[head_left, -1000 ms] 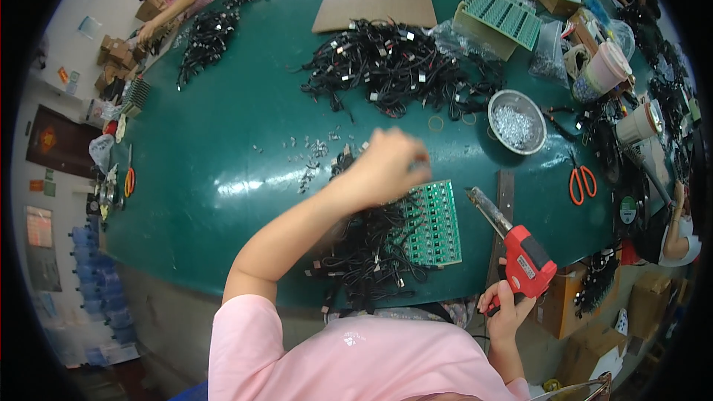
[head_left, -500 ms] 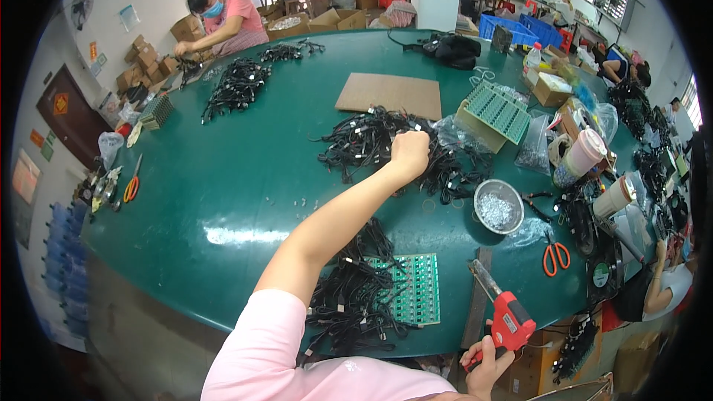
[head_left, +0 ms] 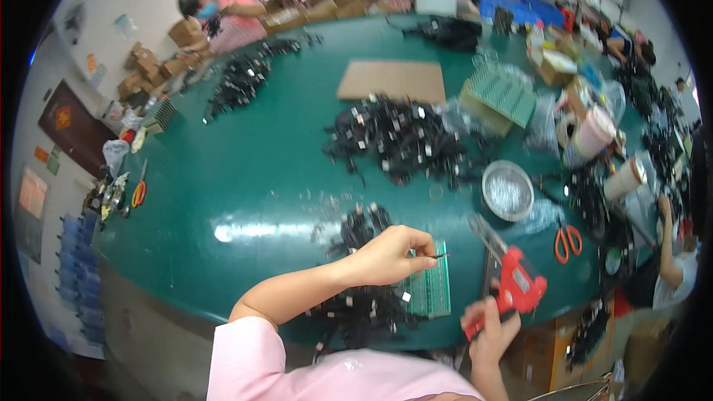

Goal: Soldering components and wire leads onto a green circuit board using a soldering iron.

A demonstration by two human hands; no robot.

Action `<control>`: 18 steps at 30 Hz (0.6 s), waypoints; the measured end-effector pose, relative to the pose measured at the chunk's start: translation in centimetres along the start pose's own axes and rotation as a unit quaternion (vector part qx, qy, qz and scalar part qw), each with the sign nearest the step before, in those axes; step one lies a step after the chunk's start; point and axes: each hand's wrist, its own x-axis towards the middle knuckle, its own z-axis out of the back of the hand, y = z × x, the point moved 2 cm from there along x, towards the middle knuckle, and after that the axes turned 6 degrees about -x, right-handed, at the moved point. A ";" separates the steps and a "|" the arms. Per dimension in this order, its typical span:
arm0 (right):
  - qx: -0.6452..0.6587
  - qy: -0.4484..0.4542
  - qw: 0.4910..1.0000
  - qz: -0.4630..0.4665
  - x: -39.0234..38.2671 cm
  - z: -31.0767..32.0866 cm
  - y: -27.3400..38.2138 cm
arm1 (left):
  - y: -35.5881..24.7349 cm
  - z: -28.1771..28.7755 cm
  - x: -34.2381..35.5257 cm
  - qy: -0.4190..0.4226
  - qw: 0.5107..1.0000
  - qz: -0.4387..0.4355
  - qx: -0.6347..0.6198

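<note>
My left hand (head_left: 397,254) is closed in a pinch on a thin dark cable, whose end sticks out past the fingertips. It is over a green circuit board (head_left: 429,289) and hides part of it. Black cables (head_left: 360,315) with pale plugs lie in a heap beside the board, under my left forearm. At the table's near edge my right hand (head_left: 494,330), smeared by motion, grips a red pistol-grip tool (head_left: 522,282). Its long metal barrel points away from me, up and to the left, to the right of the board.
A large cable pile (head_left: 397,137) lies mid-table before a cardboard sheet (head_left: 390,80). To the right are a metal bowl (head_left: 508,191) of small clear pieces, orange-handled scissors (head_left: 568,243), stacked boards (head_left: 499,96) and a tumbler (head_left: 592,137). A co-worker (head_left: 226,18) handles cables at the far left.
My left hand has come back from the large cable pile to above the circuit board, now with a cable in its fingers. The red tool has shifted slightly right and up.
</note>
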 end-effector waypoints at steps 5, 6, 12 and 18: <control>-0.073 0.095 0.992 -0.030 0.6 -4.4 1.4 | -0.2 -2.1 -3.4 -0.039 0.979 0.061 -0.188; -0.057 0.113 0.992 -0.017 1.1 -5.0 1.3 | -0.4 -1.8 -3.3 -0.044 0.974 0.081 -0.209; -0.105 0.134 0.985 -0.022 1.2 -4.4 0.5 | 1.5 -3.1 -3.7 -0.037 0.961 0.127 -0.241; -0.110 0.112 0.987 -0.032 0.4 -4.1 0.3 | 2.7 -4.5 -4.8 -0.031 0.982 0.101 -0.158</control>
